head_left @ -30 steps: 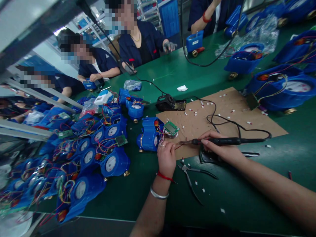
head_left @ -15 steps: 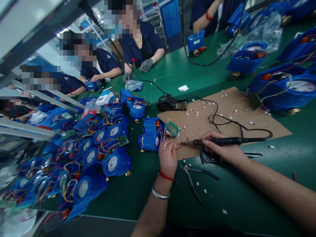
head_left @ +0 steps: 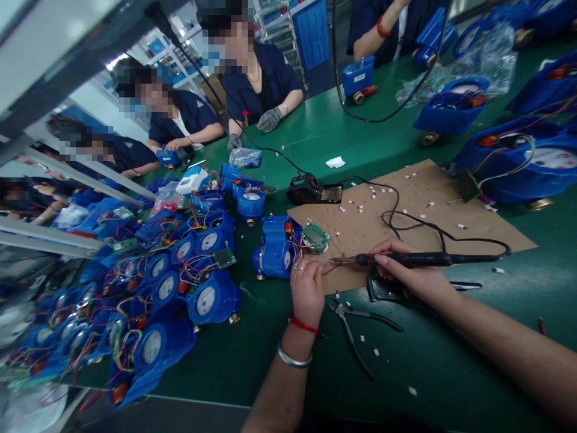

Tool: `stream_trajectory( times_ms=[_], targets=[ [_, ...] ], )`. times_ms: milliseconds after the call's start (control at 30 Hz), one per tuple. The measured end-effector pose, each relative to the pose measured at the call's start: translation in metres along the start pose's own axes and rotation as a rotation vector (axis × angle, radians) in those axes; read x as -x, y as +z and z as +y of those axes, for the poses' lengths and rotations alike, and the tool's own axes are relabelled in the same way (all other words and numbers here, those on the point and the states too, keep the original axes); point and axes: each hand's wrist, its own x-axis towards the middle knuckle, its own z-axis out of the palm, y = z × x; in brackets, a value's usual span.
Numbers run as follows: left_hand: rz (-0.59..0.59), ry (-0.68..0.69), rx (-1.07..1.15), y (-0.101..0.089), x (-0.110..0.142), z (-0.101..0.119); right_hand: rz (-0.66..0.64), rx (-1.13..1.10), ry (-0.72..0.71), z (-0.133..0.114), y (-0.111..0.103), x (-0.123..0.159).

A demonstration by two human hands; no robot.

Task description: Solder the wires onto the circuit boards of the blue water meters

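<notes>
My right hand (head_left: 412, 273) grips a black soldering iron (head_left: 419, 259) like a pen, its tip pointing left toward thin red wires. My left hand (head_left: 306, 288) pinches those wires beside a blue water meter (head_left: 274, 246) that lies on the green table. A small green circuit board (head_left: 315, 236) sits wired to the meter, on the edge of a brown cardboard sheet (head_left: 473, 219). The iron's black cable loops across the cardboard.
Side cutters (head_left: 356, 325) lie just below my hands. A black iron stand (head_left: 311, 189) sits behind the meter. Many blue meters with loose wires (head_left: 180, 276) crowd the left; larger ones (head_left: 518, 162) stand at the right. Other people work across the table.
Both hands stay almost still at the wires. The view has shifted slightly. A person opposite has lowered a gloved hand onto the table.
</notes>
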Motion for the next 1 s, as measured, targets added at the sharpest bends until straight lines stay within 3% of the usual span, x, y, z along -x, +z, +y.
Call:
stream_trajectory(
  times_ms=[667, 1000],
  targets=[
    [-0.028, -0.003, 0.012, 0.0035, -0.0002, -0.0013, -0.006, 0.062, -0.012, -0.0051, 0.0018, -0.0006],
    [-0.014, 0.015, 0.051, 0.0009, 0.001, -0.002, 0.049, -0.085, -0.034, -0.0007, -0.0006, 0.0021]
  ],
)
